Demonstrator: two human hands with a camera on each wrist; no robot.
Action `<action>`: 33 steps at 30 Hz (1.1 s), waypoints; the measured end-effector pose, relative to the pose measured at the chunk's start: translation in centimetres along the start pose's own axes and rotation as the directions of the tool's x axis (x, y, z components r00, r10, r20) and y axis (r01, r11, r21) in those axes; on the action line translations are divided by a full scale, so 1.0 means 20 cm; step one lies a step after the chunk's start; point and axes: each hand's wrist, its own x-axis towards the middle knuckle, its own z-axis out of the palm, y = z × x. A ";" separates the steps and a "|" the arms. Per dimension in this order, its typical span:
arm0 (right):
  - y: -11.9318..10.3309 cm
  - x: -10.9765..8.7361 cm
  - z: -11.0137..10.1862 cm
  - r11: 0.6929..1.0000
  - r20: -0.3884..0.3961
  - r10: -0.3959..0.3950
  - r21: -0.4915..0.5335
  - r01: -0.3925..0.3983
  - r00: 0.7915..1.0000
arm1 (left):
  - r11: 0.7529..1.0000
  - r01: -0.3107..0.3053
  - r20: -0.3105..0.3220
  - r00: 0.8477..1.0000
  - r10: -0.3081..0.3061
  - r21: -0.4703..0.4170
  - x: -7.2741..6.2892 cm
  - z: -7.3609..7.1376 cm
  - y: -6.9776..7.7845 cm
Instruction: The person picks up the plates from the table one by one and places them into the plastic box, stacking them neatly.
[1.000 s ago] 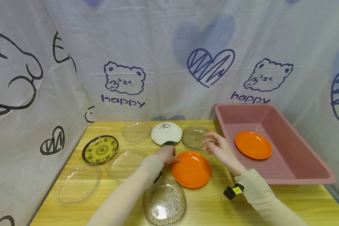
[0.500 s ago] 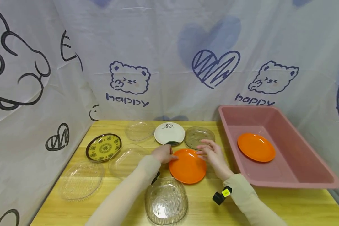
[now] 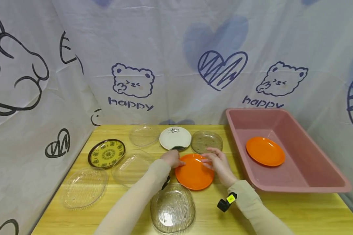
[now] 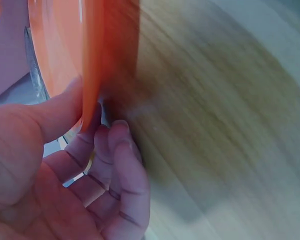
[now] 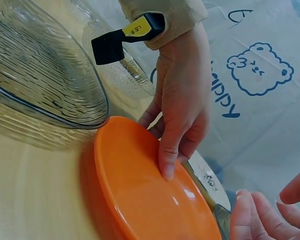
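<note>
My left hand (image 3: 171,159) pinches the left rim of an orange plate (image 3: 194,174), thumb on top and fingers beneath it. In the left wrist view, the rim of this plate (image 4: 60,45) stands over a shadow on the wooden table. Beside the far right rim hovers my right hand (image 3: 220,165), its fingers loosely bent and holding nothing. The right wrist view has the right fingertips (image 5: 244,212) apart from the orange surface. A ribbed smoky glass plate (image 3: 173,209) lies just in front of the orange one.
At the right stands a pink basin (image 3: 311,163) with a second orange plate (image 3: 264,151) inside. Behind lie a white plate (image 3: 175,137) and a smoky plate (image 3: 206,142). Leftward are a yellow patterned plate (image 3: 107,153) and several clear plates, one clear plate (image 3: 83,188) nearest the left edge.
My right hand has moved left, from beside the basin to the orange plate's right rim. The pinched plate has shifted slightly left and back. My left hand keeps its pinch.
</note>
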 end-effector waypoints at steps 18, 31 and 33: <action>0.04 0.01 0.03 0.940 -0.018 -0.254 -0.239 0.242 0.967 | 0.955 -0.072 -0.069 0.996 0.054 -0.286 -0.01 0.00 -0.12; 0.07 0.02 0.04 0.829 -0.012 -0.382 -0.446 0.337 0.924 | 0.937 -0.160 -0.220 0.971 0.093 -0.310 -0.02 -0.01 -0.15; 0.07 0.03 0.03 0.826 -0.023 -0.384 -0.456 0.332 0.923 | 0.929 -0.159 -0.234 0.969 0.082 -0.333 -0.03 -0.02 -0.17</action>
